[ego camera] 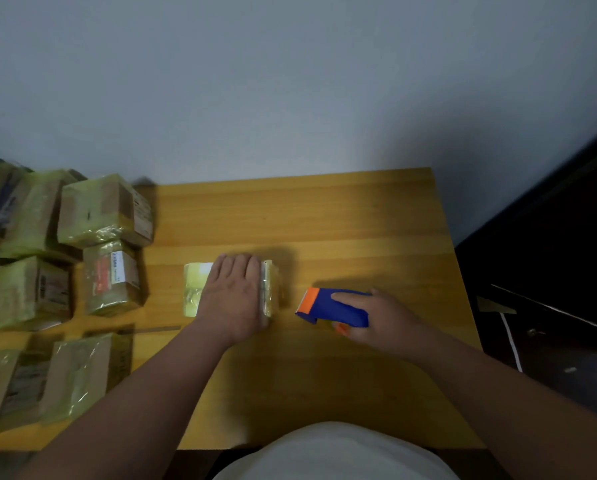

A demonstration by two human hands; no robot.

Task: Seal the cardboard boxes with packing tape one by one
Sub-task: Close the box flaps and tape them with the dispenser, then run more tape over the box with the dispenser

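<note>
On the yellow wooden table (325, 216), a small cardboard box wrapped in glossy yellowish tape (196, 289) lies near the middle. The left hand (233, 296) presses flat on its top, fingers straight and close together. Just right of the box, the right hand (376, 320) grips a blue tape dispenser with an orange end (331, 306). Taped cardboard boxes (65, 254) crowd the table's left side.

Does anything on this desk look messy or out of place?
Slightly. The taped boxes at the left lie jumbled and tilted, with wrinkled tape. The small box under the left hand sits square.
</note>
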